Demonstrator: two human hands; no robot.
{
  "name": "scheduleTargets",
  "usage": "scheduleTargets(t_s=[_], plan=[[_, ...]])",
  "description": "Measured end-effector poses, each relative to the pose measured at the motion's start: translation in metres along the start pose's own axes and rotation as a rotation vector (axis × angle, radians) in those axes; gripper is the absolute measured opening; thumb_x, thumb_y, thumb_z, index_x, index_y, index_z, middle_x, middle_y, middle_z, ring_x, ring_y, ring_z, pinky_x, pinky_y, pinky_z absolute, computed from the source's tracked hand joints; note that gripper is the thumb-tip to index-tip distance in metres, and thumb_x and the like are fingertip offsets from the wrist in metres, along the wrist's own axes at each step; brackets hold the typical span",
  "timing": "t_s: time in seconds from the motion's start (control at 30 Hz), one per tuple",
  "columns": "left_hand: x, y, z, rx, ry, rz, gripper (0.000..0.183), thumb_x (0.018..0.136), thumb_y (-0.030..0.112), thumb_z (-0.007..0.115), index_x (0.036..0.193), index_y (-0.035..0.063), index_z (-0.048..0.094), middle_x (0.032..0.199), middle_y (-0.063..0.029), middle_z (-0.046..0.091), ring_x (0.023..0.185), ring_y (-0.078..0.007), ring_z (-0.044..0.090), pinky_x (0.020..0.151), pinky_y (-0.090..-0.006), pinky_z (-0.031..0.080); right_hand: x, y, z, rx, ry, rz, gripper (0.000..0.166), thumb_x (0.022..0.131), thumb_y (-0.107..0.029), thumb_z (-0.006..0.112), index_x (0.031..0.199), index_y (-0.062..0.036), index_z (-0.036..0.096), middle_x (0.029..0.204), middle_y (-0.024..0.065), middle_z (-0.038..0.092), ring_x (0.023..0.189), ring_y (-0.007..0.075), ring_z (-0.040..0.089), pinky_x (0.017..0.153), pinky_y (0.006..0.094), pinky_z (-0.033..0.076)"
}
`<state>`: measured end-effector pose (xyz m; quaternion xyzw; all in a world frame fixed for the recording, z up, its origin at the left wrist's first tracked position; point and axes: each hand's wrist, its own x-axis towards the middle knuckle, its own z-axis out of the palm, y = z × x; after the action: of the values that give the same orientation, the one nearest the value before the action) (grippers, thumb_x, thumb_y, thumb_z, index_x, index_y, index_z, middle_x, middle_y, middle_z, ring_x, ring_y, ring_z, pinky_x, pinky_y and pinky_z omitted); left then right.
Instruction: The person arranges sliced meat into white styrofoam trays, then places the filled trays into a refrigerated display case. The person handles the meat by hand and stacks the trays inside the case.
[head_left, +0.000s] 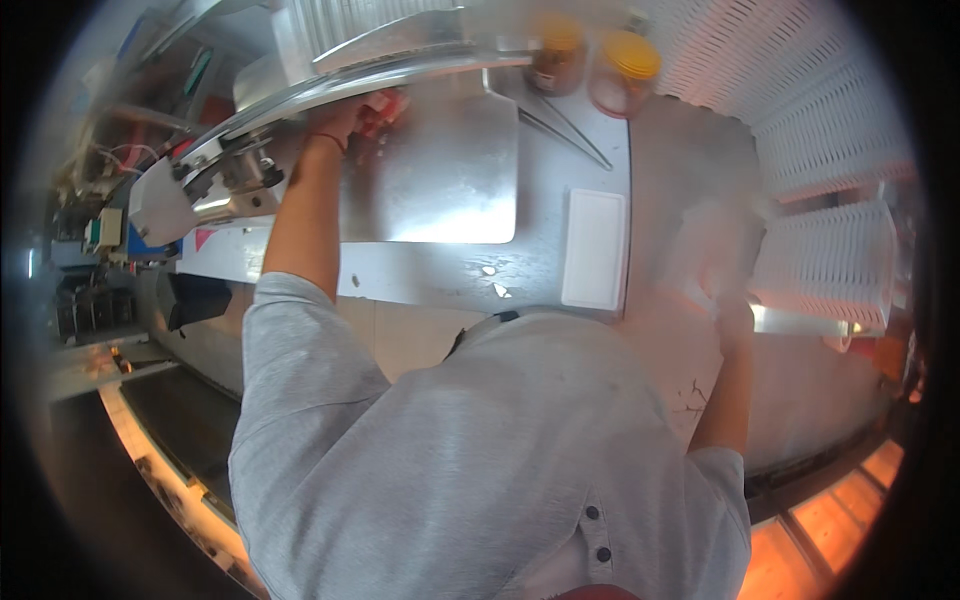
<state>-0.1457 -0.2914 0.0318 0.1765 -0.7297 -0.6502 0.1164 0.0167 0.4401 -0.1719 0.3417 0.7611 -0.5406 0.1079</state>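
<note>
My left hand reaches under the long metal bar of a machine, with a red cord at its wrist. Its fingers meet a small red-and-white item over a shiny metal plate. The bar partly covers the fingers, so their grip is unclear. Out to the right, my right hand is blurred beside a white slotted plastic basket. A hazy, pale pinkish shape lies just beyond that hand; whether the hand holds it is not visible.
Two jars with yellow lids, one brownish and one clear, stand at the table's back corner. Thin metal rods form a V near them. A white rectangular box lies along the right table edge. More slotted baskets rise behind.
</note>
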Motion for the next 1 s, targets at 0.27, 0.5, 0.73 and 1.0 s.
scheduleTargets(t_s=[0.27, 0.5, 0.73, 1.0], plan=[[-0.052, -0.002, 0.003, -0.313, -0.087, 0.025, 0.014, 0.089, 0.010, 0.069, 0.099, 0.0020, 0.063, 0.091, -0.0094, 0.068, 0.080, -0.0214, 0.070, 0.070, -0.0307, 0.056, -0.034, -0.060, 0.039, -0.256, 0.116, -0.612, 0.032, 0.098, -0.026, 0.065, 0.120, -0.0018, 0.064, 0.100, 0.0091, 0.066, 0.084, 0.0190, 0.062, 0.073, 0.0337, 0.052], [-0.156, -0.015, 0.076, -0.518, -0.112, -0.200, 0.021, 0.094, 0.004, 0.066, 0.111, -0.0014, 0.057, 0.105, -0.0124, 0.067, 0.096, -0.0239, 0.070, 0.084, -0.0357, 0.062, -0.189, -0.229, 0.201, -0.223, -0.445, -0.996, 0.033, 0.086, -0.021, 0.079, 0.112, -0.0032, 0.069, 0.107, 0.0154, 0.065, 0.087, 0.0273, 0.066, 0.075, 0.0356, 0.055], [-0.205, -0.014, 0.145, -0.499, -0.330, -0.388, 0.026, 0.093, 0.001, 0.066, 0.114, -0.0026, 0.052, 0.105, -0.0146, 0.066, 0.096, -0.0228, 0.069, 0.084, -0.0342, 0.062, -0.202, -0.267, 0.234, -0.439, -0.520, -1.042, 0.028, 0.079, -0.022, 0.080, 0.096, -0.0038, 0.068, 0.093, 0.0124, 0.064, 0.086, 0.0293, 0.062, 0.074, 0.0376, 0.050], [-0.231, -0.023, 0.161, -0.320, -0.356, -0.383, 0.032, 0.091, 0.004, 0.071, 0.119, 0.0050, 0.057, 0.113, -0.0075, 0.068, 0.098, -0.0159, 0.066, 0.089, -0.0327, 0.055, -0.189, -0.275, 0.188, -0.491, -0.634, -0.758, 0.017, 0.082, -0.013, 0.075, 0.088, -0.0027, 0.062, 0.077, 0.0057, 0.063, 0.072, 0.0141, 0.058, 0.067, 0.0304, 0.049]])
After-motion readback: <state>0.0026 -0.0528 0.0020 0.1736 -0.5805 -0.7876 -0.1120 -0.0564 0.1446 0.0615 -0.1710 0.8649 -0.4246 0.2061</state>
